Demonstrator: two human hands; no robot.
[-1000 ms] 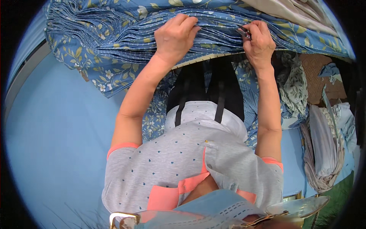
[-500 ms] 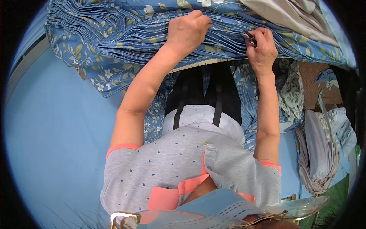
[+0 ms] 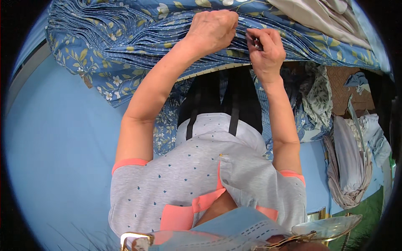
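Observation:
A long bundle of blue floral fabric (image 3: 150,39) lies across the far side, its many stitched edges stacked in narrow folds. My left hand (image 3: 214,32) is closed over those edges near the middle, gripping the fabric; its fingertips are hidden. Just to its right, my right hand (image 3: 268,52) is curled round a small dark metal tool (image 3: 257,43) that looks like thread snips, mostly covered by the fingers. That hand is over the folds, close to the left one; whether the tool touches the fabric I cannot tell.
A pale tape measure strip (image 3: 213,72) runs along the table's near edge. Beige satin cloth (image 3: 310,19) lies at the far right. Grey cloth (image 3: 351,163) hangs at the right, with fabric scraps (image 3: 358,81) beyond it. More floral fabric (image 3: 165,136) lies around my legs.
My right hand has moved left along the folds with the tool, closer to the left hand. My left hand has shifted slightly right and remains closed on the fabric.

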